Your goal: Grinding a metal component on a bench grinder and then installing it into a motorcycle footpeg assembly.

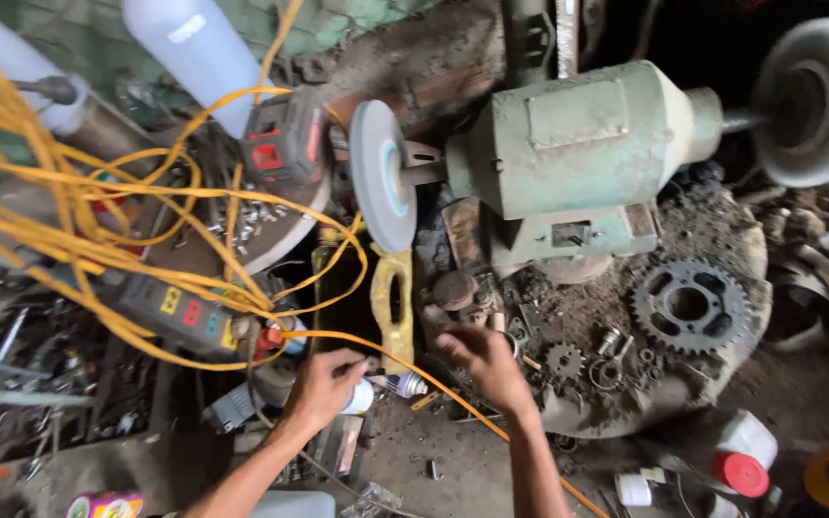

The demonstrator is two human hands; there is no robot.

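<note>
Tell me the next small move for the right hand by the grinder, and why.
Probably lower the right hand a little onto the small dark parts lying just past its fingertips, below the grinding wheel. Its fingers are spread and hold nothing, while the left hand is closed around a small white bottle, so only the right is free to pick.

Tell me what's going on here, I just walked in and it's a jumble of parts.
A person leans over a cluttered, grimy workbench. Their left hand grips a small white bottle, while the right hand reaches into small metal parts below a green bench grinder. A yellow cord lies tangled on the left, and a large sprocket rests to the right.
</note>
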